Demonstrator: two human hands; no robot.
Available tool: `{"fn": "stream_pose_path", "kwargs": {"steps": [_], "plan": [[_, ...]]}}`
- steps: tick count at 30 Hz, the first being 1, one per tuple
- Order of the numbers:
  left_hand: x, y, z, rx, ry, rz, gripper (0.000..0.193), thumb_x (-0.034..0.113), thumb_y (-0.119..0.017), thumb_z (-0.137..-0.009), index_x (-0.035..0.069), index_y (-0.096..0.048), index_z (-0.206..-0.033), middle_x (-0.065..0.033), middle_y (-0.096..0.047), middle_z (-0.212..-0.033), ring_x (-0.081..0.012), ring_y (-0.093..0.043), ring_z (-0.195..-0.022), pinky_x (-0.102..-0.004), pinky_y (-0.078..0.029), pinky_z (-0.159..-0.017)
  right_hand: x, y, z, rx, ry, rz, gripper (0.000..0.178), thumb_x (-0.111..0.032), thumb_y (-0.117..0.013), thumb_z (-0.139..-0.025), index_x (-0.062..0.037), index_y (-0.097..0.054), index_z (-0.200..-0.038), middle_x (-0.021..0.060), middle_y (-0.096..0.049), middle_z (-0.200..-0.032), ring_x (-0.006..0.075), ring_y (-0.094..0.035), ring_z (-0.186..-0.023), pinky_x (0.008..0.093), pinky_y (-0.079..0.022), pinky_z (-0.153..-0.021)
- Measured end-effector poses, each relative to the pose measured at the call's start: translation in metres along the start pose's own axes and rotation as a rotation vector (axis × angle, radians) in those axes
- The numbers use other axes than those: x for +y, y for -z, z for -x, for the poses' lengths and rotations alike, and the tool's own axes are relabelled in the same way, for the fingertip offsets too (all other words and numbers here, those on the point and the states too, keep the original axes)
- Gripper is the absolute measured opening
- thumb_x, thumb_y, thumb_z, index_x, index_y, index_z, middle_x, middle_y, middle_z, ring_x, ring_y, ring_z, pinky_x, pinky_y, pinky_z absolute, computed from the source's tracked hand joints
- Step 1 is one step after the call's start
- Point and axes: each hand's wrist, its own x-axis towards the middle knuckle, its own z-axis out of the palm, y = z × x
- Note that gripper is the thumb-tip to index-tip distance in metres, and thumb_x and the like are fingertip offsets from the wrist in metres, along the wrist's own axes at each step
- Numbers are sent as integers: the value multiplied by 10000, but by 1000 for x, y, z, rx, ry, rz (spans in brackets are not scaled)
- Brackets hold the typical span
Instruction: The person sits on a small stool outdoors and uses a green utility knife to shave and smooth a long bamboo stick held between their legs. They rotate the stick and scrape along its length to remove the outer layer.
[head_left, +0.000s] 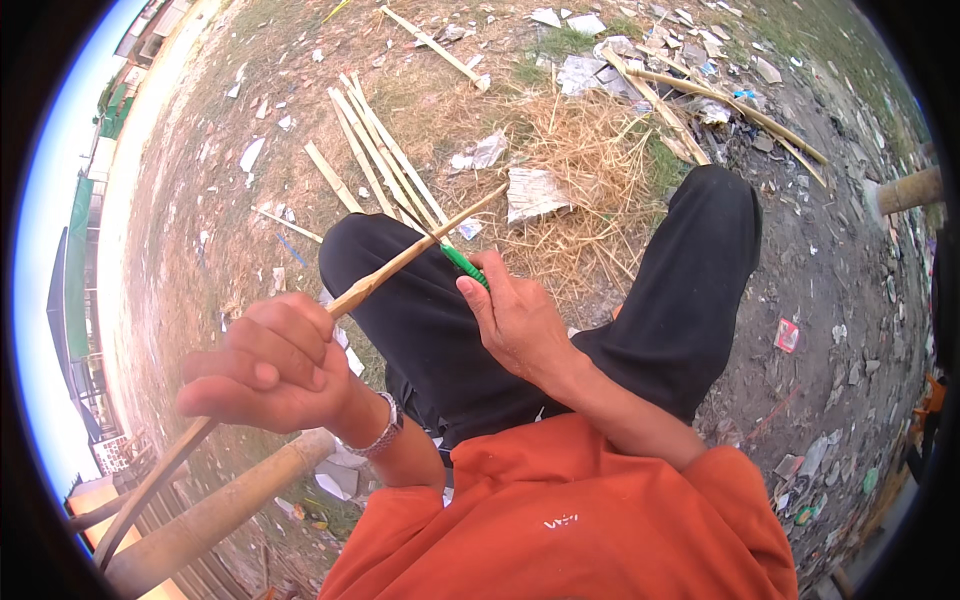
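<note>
My left hand (275, 362) is closed round a long bamboo strip (395, 264). The strip slants up to the right above my left knee, and its other end curves down to the lower left. In my right hand (525, 318) is a knife with a green ribbed handle (464, 266). Its thin blade, only partly visible, lies against or very close to the strip; I cannot tell whether it cuts into it. Beyond my left knee, several split bamboo strips (385, 150) lie side by side on the ground.
A thick bamboo pole (225, 512) runs beside me at lower left. Dry straw (590, 185) and a flat pale scrap (535, 194) lie ahead. More bamboo pieces (735, 97) rest among rubble at the far right. Another bamboo pole (910, 190) juts in from the right edge.
</note>
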Motion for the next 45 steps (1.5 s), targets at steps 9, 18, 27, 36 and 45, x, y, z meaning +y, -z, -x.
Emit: {"fn": "stream_pose_path", "kwargs": {"steps": [9, 18, 27, 36, 45], "plan": [[-3, -4, -6, 26, -2, -58, 441, 446, -307, -1013, 150, -390, -697, 37, -260, -418, -56, -121, -323, -222, -146, -346, 14, -14, -1, 24, 13, 286, 248, -269, -470, -974, -34, -447, -899, 201, -553, -540, 406, -582, -523, 499, -453, -466], [-5, -7, -8, 56, 21, 4, 438, 432, -350, -1008, 149, -389, -676, 36, -252, -409, -50, -133, -324, -220, -145, -348, 31, -21, -7, 8, -79, 241, 242, -274, -439, -983, -39, -454, -929, 217, -546, -537, 431, -573, -527, 525, -448, -492], [-5, -11, -17, 197, -4, -186, 425, 390, -383, -1010, 148, -366, -661, 31, -261, -396, -53, -128, -316, -223, -144, -332, 28, -25, -11, 27, -46, 266, 261, -287, -425, -984, -38, -457, -912, 222, -555, -544, 440, -581, -535, 523, -468, -511], [-6, -16, -14, 189, -18, -158, 418, 379, -415, -1004, 150, -354, -660, 38, -255, -394, -45, -140, -307, -214, -149, -330, 47, -28, -8, 54, -185, 229, 271, -294, -413, -985, -36, -472, -926, 236, -562, -562, 446, -583, -554, 537, -462, -540], [-10, -24, -16, 280, -12, -185, 421, 384, -439, -996, 152, -382, -649, 39, -262, -390, -43, -138, -310, -212, -134, -326, 55, -38, -15, 30, -217, 241, 276, -290, -392, -992, -32, -465, -929, 244, -580, -603, 462, -598, -613, 535, -468, -554]]}}
